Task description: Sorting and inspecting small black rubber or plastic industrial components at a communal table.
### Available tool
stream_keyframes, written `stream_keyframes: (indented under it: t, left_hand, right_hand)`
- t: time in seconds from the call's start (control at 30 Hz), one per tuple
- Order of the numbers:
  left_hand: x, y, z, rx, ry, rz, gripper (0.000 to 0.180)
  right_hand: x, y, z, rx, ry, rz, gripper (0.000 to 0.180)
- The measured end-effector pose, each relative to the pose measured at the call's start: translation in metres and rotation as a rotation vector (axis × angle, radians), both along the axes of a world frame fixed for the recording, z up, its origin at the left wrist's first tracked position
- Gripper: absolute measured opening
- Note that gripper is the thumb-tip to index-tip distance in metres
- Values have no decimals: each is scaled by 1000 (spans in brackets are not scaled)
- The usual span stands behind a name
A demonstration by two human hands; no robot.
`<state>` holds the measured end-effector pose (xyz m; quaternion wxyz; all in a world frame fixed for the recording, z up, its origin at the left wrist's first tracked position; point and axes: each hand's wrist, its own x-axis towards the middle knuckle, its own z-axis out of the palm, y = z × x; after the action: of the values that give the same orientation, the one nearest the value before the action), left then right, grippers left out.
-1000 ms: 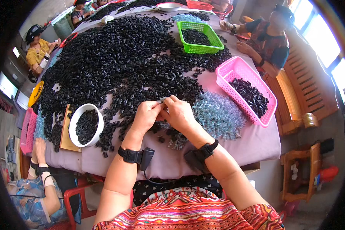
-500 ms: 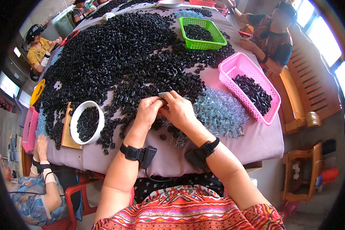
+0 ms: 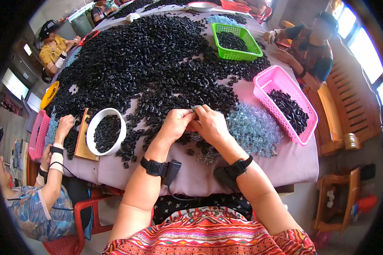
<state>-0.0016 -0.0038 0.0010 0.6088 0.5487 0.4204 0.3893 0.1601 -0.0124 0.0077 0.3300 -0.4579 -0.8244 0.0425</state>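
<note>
My left hand [image 3: 175,126] and my right hand [image 3: 212,126] meet over the near edge of a heap of small black plastic parts [image 3: 144,55]. Both are closed, thumbs and forefingers pinched together. A bit of grey [image 3: 195,108] shows at the fingertips, too small to name; the fingers hide whatever else is between them. Just right of my right hand spreads a pile of small clear bluish plastic pieces [image 3: 253,131]. A few black parts lie on the cloth below my hands.
A pink basket [image 3: 266,100] of finished-looking black pieces stands right, a green basket [image 3: 241,54] beyond it. To the left are a white bowl [image 3: 89,135] of black pieces and a wooden board [image 3: 81,142]. Co-workers sit around the table; one's hand [image 3: 65,124] reaches in beside the board.
The whole scene has shifted slightly right and down in the picture. My hands stay pinched together. The left co-worker's one hand has moved forward toward the board.
</note>
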Motion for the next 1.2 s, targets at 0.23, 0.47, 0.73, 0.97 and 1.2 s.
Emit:
stream_keyframes:
  t: [0.23, 0.47, 0.73, 0.97, 1.2]
  left_hand:
    - [4, -1, 2, 3, 88, 42, 24]
    - [5, 3, -9, 147, 147, 103, 28]
    - [0, -3, -2, 47, 139, 17, 24]
    - [2, -2, 0, 68, 90, 6, 25]
    - [2, 2, -1, 78, 79, 10, 28]
  right_hand:
    - [-1, -1, 0, -66, 69, -3, 29]
    - [2, 1, 3, -77, 61, -23, 29]
    - [1, -2, -4, -49, 49, 14, 27]
    - [4, 0, 1, -44, 62, -47, 31]
    - [6, 2, 3, -24, 58, 28, 23]
